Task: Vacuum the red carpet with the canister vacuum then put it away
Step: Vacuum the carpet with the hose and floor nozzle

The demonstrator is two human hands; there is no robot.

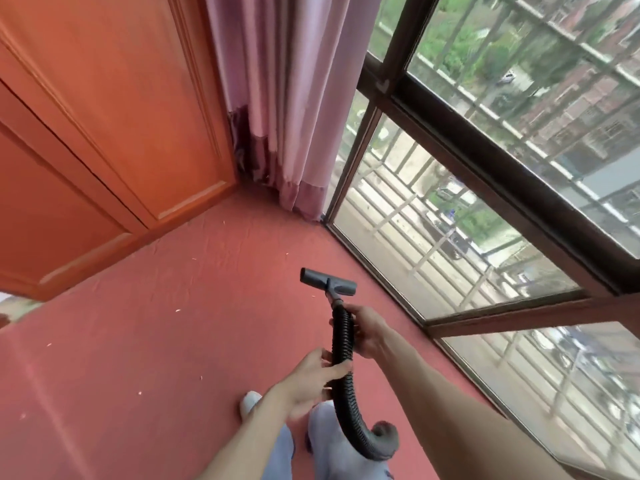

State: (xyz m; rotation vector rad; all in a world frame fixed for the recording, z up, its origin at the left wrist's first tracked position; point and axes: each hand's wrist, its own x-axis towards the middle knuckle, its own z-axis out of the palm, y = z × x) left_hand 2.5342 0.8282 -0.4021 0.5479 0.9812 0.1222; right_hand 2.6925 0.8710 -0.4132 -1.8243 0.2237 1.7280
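Note:
A black ribbed vacuum hose (343, 344) rises from near my legs and ends in a grey T-shaped floor nozzle (327, 280) held over the red carpet (156, 341). My right hand (365, 329) grips the hose just below the nozzle. My left hand (311, 379) holds the hose lower down, fingers curled round it. Small pale crumbs lie scattered on the carpet, mostly to the left. The canister itself is hidden; only the hose's lower bend (377, 441) shows.
An orange-red wooden wardrobe (104, 150) lines the left side. Pink curtains (287, 98) hang in the far corner. A floor-to-ceiling window with a dark frame (485, 174) runs along the right. My legs and a white shoe (250, 401) are at the bottom.

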